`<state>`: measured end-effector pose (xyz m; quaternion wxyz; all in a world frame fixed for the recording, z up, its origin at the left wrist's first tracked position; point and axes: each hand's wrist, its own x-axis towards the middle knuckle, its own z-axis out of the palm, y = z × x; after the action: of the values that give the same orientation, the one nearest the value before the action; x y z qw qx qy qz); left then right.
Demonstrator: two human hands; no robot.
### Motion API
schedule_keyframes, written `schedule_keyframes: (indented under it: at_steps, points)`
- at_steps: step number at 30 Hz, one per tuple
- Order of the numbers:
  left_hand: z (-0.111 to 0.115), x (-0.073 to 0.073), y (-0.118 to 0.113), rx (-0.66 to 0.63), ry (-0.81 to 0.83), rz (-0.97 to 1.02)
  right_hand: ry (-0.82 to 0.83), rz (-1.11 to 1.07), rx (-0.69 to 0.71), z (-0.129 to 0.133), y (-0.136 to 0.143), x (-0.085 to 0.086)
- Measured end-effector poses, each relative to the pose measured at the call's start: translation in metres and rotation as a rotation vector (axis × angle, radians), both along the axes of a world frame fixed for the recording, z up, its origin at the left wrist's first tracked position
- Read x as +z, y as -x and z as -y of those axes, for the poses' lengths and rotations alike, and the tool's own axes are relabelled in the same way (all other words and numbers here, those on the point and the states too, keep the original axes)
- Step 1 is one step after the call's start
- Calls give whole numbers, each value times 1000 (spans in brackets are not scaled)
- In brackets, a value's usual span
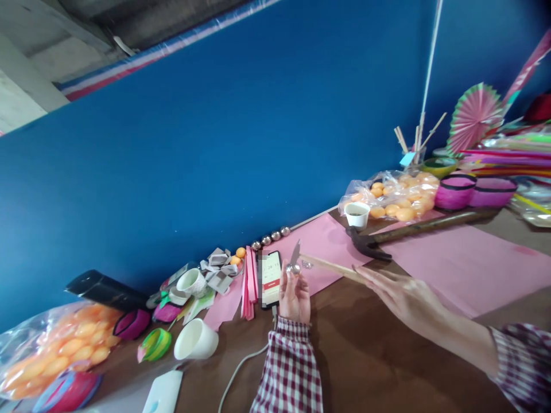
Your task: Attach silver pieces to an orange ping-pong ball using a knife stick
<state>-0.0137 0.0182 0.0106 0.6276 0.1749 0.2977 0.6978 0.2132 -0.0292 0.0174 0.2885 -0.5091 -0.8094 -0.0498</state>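
Near the middle of the view my left hand (295, 295) pinches a shiny silver ball (293, 268) between raised fingertips, beside a phone. My right hand (400, 295) comes in from the right and grips the end of a thin wooden handle (333, 267). A pointed grey metal head (296, 251) sits at the handle's far end, like a small hammer. That head is right at the ball; whether they touch I cannot tell. Several more silver balls (275, 236) stand in a row by the blue wall. Small shiny bits (307, 264) lie on pink paper (321, 244) behind the handle.
A phone (271, 281) with a cable (241, 367) lies left of my hand. Right stand a claw hammer (413, 229), a white cup (357, 215) and bagged orange balls (400, 198). Left are white cups (196, 339), another ball bag (73, 338) and a white box (162, 393).
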Motion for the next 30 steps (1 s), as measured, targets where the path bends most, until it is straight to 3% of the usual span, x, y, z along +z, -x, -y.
schedule_keyframes:
  at_steps: [3,7,13,18,21,30]
  points:
    - [-1,-1,0,3,11,9,-14,-61,-9,-1,0,0]
    - [-2,-5,1,-16,-3,45,-33,42,31,-2,1,-1]
    - [-1,-2,1,-23,55,61,-35,46,-115,-6,-7,4]
    - [-1,-2,1,-41,67,76,-83,218,-288,-29,-17,21]
    - [-1,-3,1,-31,87,84,-75,309,-300,-48,-16,30]
    - [0,-1,0,-24,111,49,130,362,-315,-79,-8,23]
